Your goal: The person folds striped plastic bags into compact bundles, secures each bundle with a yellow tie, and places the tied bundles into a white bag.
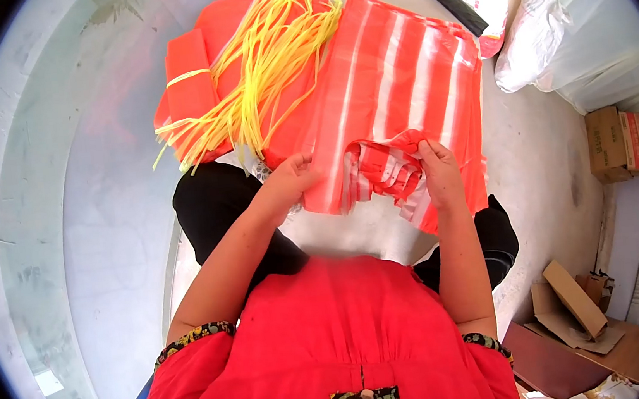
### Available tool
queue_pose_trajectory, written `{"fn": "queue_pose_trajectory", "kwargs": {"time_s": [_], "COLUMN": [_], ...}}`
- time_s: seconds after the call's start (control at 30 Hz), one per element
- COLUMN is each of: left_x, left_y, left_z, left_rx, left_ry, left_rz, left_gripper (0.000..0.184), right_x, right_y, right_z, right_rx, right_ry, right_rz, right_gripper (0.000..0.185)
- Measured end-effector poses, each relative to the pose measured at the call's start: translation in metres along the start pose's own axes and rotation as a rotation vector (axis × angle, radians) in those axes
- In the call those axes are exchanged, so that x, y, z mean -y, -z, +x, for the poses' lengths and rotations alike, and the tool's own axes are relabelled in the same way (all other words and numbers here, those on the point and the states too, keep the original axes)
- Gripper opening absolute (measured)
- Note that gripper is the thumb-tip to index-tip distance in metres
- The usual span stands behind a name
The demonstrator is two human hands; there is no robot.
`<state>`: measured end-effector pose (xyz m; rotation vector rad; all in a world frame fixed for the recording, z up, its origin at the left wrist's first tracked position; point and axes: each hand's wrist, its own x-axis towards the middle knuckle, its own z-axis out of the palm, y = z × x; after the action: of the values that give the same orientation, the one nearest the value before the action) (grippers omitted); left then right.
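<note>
A stack of red-and-white striped plastic bags [419,72] lies in front of me, its near edge hanging toward my lap. My right hand [438,162] pinches the near edge, which curls back and shows several crumpled layers. At the stack's left edge, my left hand [292,184] has its fingers bent against the striped plastic; whether it grips a layer is hard to make out. Left of the bags, a bunch of yellow plastic strips [267,72] is spread over plain red plastic sheets [219,23]. One folded red bundle [188,65] has a yellow strip around it.
My dark-clad knees [215,210] sit below the work surface. At the back right are a black roll [444,1] and white sacks [532,37]. A cardboard box [621,143] stands at the right, with flattened cardboard [575,301] lower down. A pale curved wall [34,229] runs along the left.
</note>
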<state>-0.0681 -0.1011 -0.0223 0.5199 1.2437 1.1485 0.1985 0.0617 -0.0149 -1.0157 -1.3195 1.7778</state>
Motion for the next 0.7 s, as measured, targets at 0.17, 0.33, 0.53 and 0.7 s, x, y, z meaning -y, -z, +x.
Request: {"fn": "queue_pose_trajectory", "kwargs": {"time_s": [0.17, 0.33, 0.53, 0.7], "left_x": [0.023, 0.015, 0.003, 0.006], "left_y": [0.009, 0.004, 0.000, -0.001], "left_z": [0.003, -0.019, -0.035, -0.031], "left_rx": [-0.072, -0.199, -0.260, -0.286], "left_ry": [-0.014, 0.010, -0.082, -0.134], "left_rz": [0.134, 0.195, 0.212, 0.195], "left_gripper": [0.044, 0.049, 0.060, 0.069], "right_x": [-0.006, -0.007, 0.021, -0.010], "right_y": [-0.001, 0.000, -0.063, -0.121], "right_z": [-0.003, -0.018, -0.039, -0.046], "right_rx": [0.020, 0.194, 0.357, 0.452], "right_ry": [0.004, 0.102, 0.864, 0.986], "right_rz": [-0.119, -0.406, -1.030, -1.065], "right_gripper": [0.030, 0.031, 0.045, 0.042]}}
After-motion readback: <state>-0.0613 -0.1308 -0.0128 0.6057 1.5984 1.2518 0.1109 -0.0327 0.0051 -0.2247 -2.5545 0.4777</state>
